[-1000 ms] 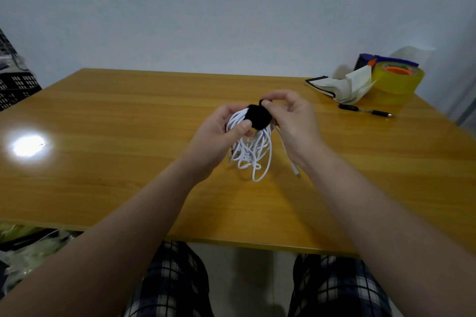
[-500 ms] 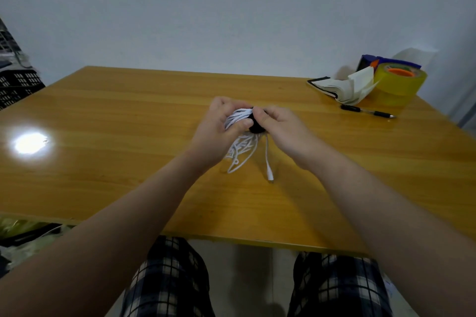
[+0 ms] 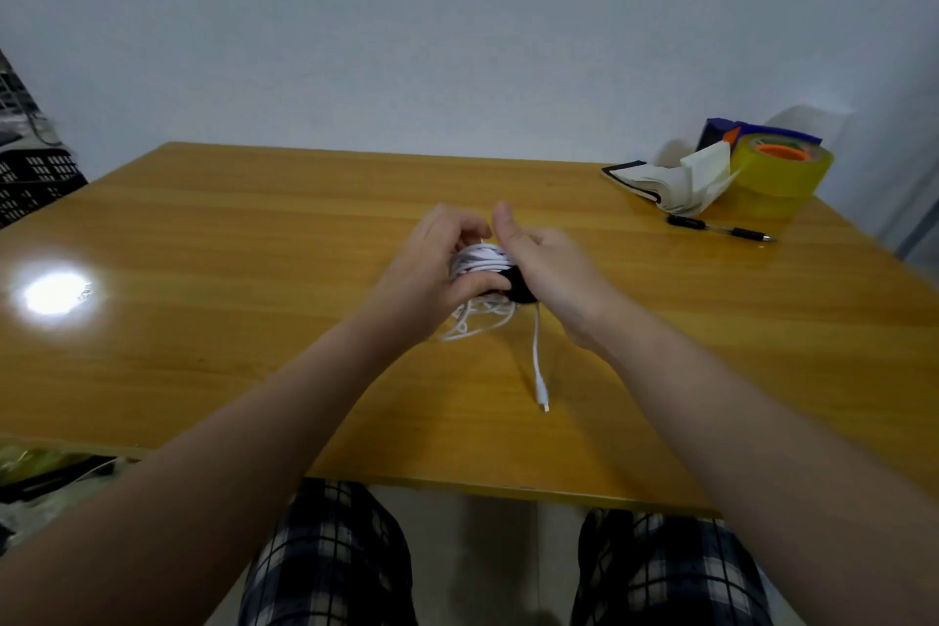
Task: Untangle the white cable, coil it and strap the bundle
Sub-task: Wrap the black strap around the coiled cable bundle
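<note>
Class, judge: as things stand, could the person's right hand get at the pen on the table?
Probably yes: only bare table lies between the right hand and the pen. But that hand is busy at the black strap on the white cable, so it must leave that first.

We've got a glossy orange-yellow wooden table (image 3: 254, 244) here, with a bright glare spot (image 3: 53, 297) on its left side. The clutter's all in the far right corner: a roll of yellow tape (image 3: 780, 170) with an orange core, a blue box (image 3: 716, 130) behind it, a splayed notebook (image 3: 670, 186) just beside the roll, and a black pen (image 3: 721, 229) nearer us. Mid-table, the white cable (image 3: 536, 351) has a loose tail lying on the wood, plug (image 3: 542, 394) end pointing our way.
</note>
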`<state>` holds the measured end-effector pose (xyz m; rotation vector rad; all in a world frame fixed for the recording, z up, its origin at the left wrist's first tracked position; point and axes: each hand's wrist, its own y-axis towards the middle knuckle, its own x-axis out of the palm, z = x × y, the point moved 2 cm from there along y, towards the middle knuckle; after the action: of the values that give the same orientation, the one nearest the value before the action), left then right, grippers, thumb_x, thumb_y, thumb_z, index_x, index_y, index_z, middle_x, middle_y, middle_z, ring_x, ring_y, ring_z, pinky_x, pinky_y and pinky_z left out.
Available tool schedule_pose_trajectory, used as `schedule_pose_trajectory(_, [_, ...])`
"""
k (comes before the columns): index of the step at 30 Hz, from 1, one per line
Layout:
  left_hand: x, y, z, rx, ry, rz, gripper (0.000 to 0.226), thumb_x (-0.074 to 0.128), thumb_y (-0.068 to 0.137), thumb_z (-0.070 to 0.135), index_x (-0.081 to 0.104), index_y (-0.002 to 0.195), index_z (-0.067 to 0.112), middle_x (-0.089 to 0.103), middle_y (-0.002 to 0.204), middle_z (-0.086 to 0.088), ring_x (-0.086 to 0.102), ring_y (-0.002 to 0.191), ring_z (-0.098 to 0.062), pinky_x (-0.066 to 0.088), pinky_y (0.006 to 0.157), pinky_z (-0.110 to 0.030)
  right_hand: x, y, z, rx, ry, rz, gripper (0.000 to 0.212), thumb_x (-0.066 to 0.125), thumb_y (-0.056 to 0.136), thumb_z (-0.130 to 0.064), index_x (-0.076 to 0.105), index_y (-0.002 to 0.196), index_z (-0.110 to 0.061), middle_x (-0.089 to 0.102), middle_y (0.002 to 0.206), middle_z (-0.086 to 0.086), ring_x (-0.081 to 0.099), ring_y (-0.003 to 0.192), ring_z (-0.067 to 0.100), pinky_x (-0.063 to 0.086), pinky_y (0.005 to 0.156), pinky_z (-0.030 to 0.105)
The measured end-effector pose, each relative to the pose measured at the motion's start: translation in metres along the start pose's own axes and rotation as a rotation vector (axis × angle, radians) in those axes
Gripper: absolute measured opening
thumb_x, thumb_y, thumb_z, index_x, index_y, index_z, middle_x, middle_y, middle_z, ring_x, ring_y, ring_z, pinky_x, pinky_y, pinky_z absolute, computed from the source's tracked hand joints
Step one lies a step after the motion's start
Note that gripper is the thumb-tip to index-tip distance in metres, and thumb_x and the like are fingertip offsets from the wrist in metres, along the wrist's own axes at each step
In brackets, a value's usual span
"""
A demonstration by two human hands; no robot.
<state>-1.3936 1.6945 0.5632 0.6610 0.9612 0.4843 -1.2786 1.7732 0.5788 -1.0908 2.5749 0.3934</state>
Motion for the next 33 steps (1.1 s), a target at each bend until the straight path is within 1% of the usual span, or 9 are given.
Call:
schedule_pose_trajectory(3, [-0.006, 0.005, -0.002, -0.029, -0.026, -0.165, 0.060, 0.058, 0.076, 0.058, 0.059, 0.104, 0.005, 0.054, 0.094, 0.004, 0.047, 0.085, -0.003, 0.036, 0.076, -0.010, 0.000, -0.004, -0.005, -0.012, 0.066, 0.025, 0.073, 0.035, 0.069, -0.074, 0.063, 0.062, -0.007, 0.061, 0.060, 0.015, 0.058, 0.054, 0.023, 0.043, 0.058, 0.033])
schedule_pose_trajectory(7, [-0.014, 0.007, -0.001, -0.180, -0.203, -0.429, 0.025, 0.064, 0.082, 0.042, 0.058, 0.100, 0.025, 0.063, 0.100, 0.012, 0.057, 0.092, 0.005, 0.041, 0.078, -0.010, -0.005, -0.005, 0.000, 0.152, 0.270, 0.150, 0.064, 0.041, 0.068, -0.075, 0.049, 0.061, -0.012, 0.050, 0.056, 0.009, 0.050, 0.053, 0.020, 0.037, 0.057, 0.030])
schedule_pose_trajectory(11, [-0.019, 0.005, -0.003, -0.350, -0.444, -0.550, 0.033, 0.056, 0.087, 0.026, 0.063, 0.109, 0.003, 0.068, 0.100, -0.013, 0.063, 0.085, -0.012, 0.049, 0.077, -0.024, -0.001, -0.004, -0.001, 0.209, 0.395, -0.090, 0.072, 0.049, 0.052, -0.077, 0.060, 0.075, -0.009, 0.059, 0.069, 0.012, 0.055, 0.066, 0.025, 0.046, 0.066, 0.031])
schedule_pose_trajectory(14, [-0.020, -0.002, -0.004, -0.452, -0.600, -0.546, 0.033, 0.050, 0.092, 0.027, 0.065, 0.104, -0.001, 0.070, 0.092, -0.010, 0.063, 0.083, -0.017, 0.049, 0.076, -0.028, 0.001, -0.008, 0.001, 0.175, 0.384, -0.237, 0.057, 0.060, 0.057, -0.063, 0.065, 0.076, -0.010, 0.060, 0.065, 0.005, 0.051, 0.056, 0.013, 0.044, 0.056, 0.020])
schedule_pose_trajectory(18, [-0.017, -0.004, -0.002, -0.531, -0.636, -0.478, 0.060, 0.057, 0.083, 0.039, 0.053, 0.105, -0.017, 0.058, 0.087, -0.025, 0.053, 0.080, -0.025, 0.041, 0.074, -0.037, -0.005, -0.013, -0.002, -0.021, -0.046, -0.338, 0.028, 0.081, 0.068, -0.034, 0.071, 0.088, -0.017, 0.071, 0.076, -0.002, 0.064, 0.069, 0.010, 0.047, 0.065, 0.024])
schedule_pose_trajectory(21, [-0.014, 0.003, 0.000, -0.593, -0.611, -0.410, 0.058, 0.057, 0.080, 0.038, 0.055, 0.106, -0.014, 0.057, 0.088, -0.018, 0.053, 0.080, -0.021, 0.040, 0.072, -0.033, -0.007, -0.007, -0.004, -0.220, -0.400, -0.213, 0.028, 0.082, 0.066, -0.037, 0.065, 0.079, -0.020, 0.065, 0.071, -0.006, 0.057, 0.064, 0.006, 0.039, 0.055, 0.023])
schedule_pose_trajectory(24, [-0.012, 0.009, 0.003, -0.568, -0.569, -0.378, 0.052, 0.054, 0.080, 0.040, 0.058, 0.098, -0.009, 0.055, 0.087, -0.012, 0.052, 0.080, -0.020, 0.040, 0.074, -0.034, -0.007, -0.003, 0.008, -0.217, -0.555, 0.083, 0.042, 0.076, 0.066, -0.051, 0.056, 0.081, -0.016, 0.054, 0.076, -0.006, 0.048, 0.070, 0.007, 0.032, 0.054, 0.028])
schedule_pose_trajectory(29, [-0.005, 0.003, 0.002, -0.540, -0.517, -0.356, 0.037, 0.041, 0.098, 0.036, 0.066, 0.099, 0.009, 0.066, 0.095, -0.003, 0.060, 0.086, -0.007, 0.047, 0.082, -0.027, -0.003, -0.010, 0.008, -0.431, -0.259, 0.330, 0.033, 0.036, 0.096, -0.035, 0.050, 0.076, -0.014, 0.046, 0.064, -0.011, 0.045, 0.062, 0.007, 0.031, 0.057, 0.027])
schedule_pose_trajectory(33, [0.002, -0.001, -0.001, -0.630, -0.724, -0.378, 0.049, 0.052, 0.089, 0.049, 0.062, 0.108, 0.005, 0.067, 0.099, -0.010, 0.063, 0.087, -0.020, 0.049, 0.082, -0.036, -0.007, 0.012, 0.017, -0.284, -0.171, 0.415, 0.039, 0.030, 0.100, -0.022, 0.051, 0.070, -0.007, 0.043, 0.060, -0.001, 0.043, 0.058, 0.015, 0.029, 0.057, 0.034])
